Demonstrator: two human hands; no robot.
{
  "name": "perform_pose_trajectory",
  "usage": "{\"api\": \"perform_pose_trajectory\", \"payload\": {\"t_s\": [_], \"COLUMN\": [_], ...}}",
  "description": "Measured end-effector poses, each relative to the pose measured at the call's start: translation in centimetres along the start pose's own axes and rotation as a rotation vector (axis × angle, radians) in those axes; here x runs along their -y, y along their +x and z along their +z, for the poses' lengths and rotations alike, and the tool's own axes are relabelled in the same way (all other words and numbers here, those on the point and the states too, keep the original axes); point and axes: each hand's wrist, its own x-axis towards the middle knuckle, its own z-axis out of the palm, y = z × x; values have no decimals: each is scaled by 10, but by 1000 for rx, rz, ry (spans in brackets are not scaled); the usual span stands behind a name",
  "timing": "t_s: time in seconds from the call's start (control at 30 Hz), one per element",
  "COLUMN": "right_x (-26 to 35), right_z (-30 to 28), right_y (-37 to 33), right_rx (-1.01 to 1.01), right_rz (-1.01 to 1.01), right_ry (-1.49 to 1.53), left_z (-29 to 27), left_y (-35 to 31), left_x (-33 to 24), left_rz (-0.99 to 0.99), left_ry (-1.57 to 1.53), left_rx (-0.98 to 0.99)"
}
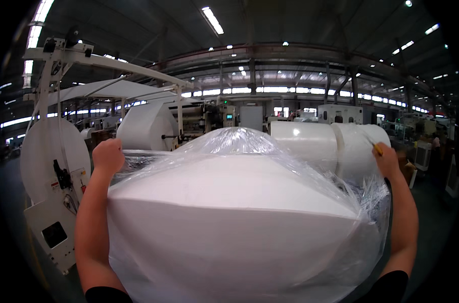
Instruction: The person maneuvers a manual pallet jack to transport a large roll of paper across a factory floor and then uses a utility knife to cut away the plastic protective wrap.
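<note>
A very large white paper roll [229, 242] fills the middle in front of me, with clear plastic film [239, 141] draped over it. At the left, my left hand [108, 156] is closed in a fist on a gathered edge of the film, pulling it taut sideways. My right hand [387, 160], raised at the right, is closed around a small yellow-handled knife [378, 149] with a thin tip pointing up and left. The film bunches in folds below the right hand; whether those fingers also grip film cannot be made out.
Behind the roll stand more wrapped white rolls [305, 144] at the right. A cream machine frame [113, 63] with a big paper roll [55, 156] rises on the left, and another roll [148, 126] hangs farther back. Cabinets [339, 114] line the far side of the hall.
</note>
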Motion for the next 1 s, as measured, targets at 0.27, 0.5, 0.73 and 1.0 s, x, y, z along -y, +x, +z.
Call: {"api": "perform_pose_trajectory", "payload": {"t_s": [0.27,0.5,0.73,1.0], "right_x": [47,47,160,295], "right_z": [-44,-63,-69,18], "right_y": [69,53,63,105], "right_rx": [-304,-323,-53,621], "right_rz": [-298,-324,-481,-552], "right_ry": [162,317,-210,-593], "left_z": [-76,-39,-31,-36], "left_y": [35,61,94,91], "left_x": [-136,-226,-197,-199], "left_rz": [41,666,621,644], "left_ry": [-798,130,29,-110], "left_rx": [934,668,196,118]}}
